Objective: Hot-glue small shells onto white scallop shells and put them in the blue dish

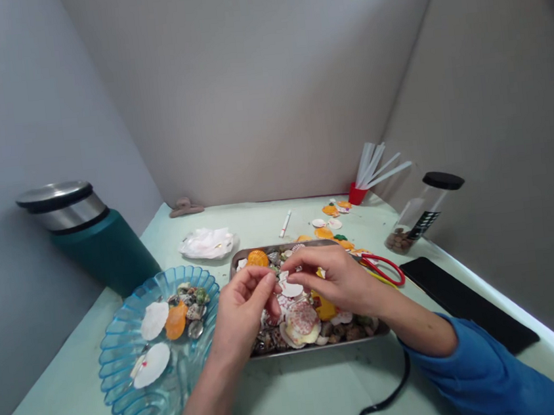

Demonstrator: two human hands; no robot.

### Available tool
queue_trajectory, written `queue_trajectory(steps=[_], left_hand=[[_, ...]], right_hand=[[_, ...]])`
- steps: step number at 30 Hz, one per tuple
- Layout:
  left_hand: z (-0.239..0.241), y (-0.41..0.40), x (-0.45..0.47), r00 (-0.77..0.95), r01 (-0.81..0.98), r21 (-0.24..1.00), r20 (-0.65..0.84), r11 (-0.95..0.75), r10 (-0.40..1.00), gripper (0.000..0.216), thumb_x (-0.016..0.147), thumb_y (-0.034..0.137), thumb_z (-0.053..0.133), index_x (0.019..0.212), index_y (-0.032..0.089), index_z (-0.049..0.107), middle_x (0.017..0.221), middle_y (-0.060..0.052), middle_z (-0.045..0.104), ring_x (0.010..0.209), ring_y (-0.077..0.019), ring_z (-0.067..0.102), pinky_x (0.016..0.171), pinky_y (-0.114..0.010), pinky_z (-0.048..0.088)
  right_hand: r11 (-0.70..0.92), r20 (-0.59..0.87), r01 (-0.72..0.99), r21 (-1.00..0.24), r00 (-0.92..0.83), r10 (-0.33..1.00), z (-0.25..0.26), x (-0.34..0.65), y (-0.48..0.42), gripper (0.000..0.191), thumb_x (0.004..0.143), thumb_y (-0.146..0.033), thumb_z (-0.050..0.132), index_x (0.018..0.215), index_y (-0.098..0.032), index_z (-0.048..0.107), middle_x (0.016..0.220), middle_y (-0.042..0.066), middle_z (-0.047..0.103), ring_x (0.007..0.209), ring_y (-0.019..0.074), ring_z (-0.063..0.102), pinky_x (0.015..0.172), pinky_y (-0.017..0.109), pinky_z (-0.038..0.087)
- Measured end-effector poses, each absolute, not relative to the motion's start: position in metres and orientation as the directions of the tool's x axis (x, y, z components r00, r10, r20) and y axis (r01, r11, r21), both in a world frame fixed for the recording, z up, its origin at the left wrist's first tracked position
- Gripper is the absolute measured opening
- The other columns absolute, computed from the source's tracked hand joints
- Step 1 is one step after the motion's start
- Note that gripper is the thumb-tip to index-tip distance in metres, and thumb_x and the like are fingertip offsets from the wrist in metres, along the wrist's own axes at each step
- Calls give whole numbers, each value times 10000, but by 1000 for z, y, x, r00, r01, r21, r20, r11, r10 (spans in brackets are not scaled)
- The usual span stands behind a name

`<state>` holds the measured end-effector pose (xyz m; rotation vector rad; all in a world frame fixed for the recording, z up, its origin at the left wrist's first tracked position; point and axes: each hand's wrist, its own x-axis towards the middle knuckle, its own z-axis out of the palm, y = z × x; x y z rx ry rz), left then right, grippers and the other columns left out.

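Both hands meet above a metal tray (242, 257) heaped with several mixed seashells. My left hand (241, 310) and my right hand (336, 277) pinch a small white shell (283, 275) between their fingertips, held just over the pile. A larger white shell (293, 289) and a pink speckled scallop (302, 319) lie directly beneath. To the left stands a blue ribbed glass bowl (122, 382) holding white, orange and dark shells.
A teal flask (96, 236) with a steel lid stands far left. White tissue (206, 242) lies behind the tray. Red-handled scissors (387, 268), a black slab (465, 303), a jar (419, 219), a red cup of sticks (357, 192), and loose orange shells (329, 228) sit right. A black cable (386, 397) runs near the front.
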<state>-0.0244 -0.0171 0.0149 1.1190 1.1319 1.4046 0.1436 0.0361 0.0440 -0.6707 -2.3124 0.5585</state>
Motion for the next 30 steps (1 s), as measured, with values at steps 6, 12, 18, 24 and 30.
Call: queue_trajectory(steps=[6, 12, 18, 24, 30], left_hand=[[13, -21, -26, 1, -193, 973, 131, -128, 991, 159, 825, 273, 603, 895, 163, 512, 597, 36, 609, 412, -58, 516, 445, -172, 402], [12, -22, -28, 23, -188, 967, 182, -174, 983, 147, 846, 269, 579, 931, 171, 510, 589, 42, 596, 408, -43, 477, 436, -156, 364], [14, -21, -26, -71, -173, 963, 195, -205, 978, 144, 843, 255, 578, 937, 176, 501, 602, 43, 601, 415, -47, 489, 451, -164, 378], [16, -20, -24, -88, -162, 973, 149, -162, 985, 168, 828, 261, 596, 929, 174, 494, 590, 48, 606, 403, -47, 491, 436, -156, 372], [14, -19, -24, 127, -237, 971, 18, 13, 992, 198, 878, 351, 518, 835, 158, 502, 606, 5, 643, 356, -47, 479, 380, -152, 349]], right_hand=[[758, 457, 255, -600, -669, 586, 45, 144, 37, 85, 855, -141, 579, 880, -138, 661, 774, 38, 685, 660, 128, 591, 643, 238, 441], [739, 431, 201, -643, -703, 566, 45, 145, 37, 84, 846, -139, 581, 864, -162, 660, 806, 30, 687, 695, 125, 602, 667, 236, 452], [586, 345, 212, -782, -636, 690, 38, 143, 38, 210, 834, -194, 621, 1040, -171, 588, 734, -11, 615, 599, 105, 551, 567, 215, 439], [484, 242, 237, -842, -635, 734, 34, 142, 40, 82, 852, -248, 595, 826, -171, 598, 650, -35, 557, 528, 84, 512, 504, 197, 409], [435, 248, 144, -889, -647, 721, 39, 142, 38, 50, 864, -190, 550, 870, -169, 595, 713, -27, 572, 536, 77, 526, 508, 188, 433]])
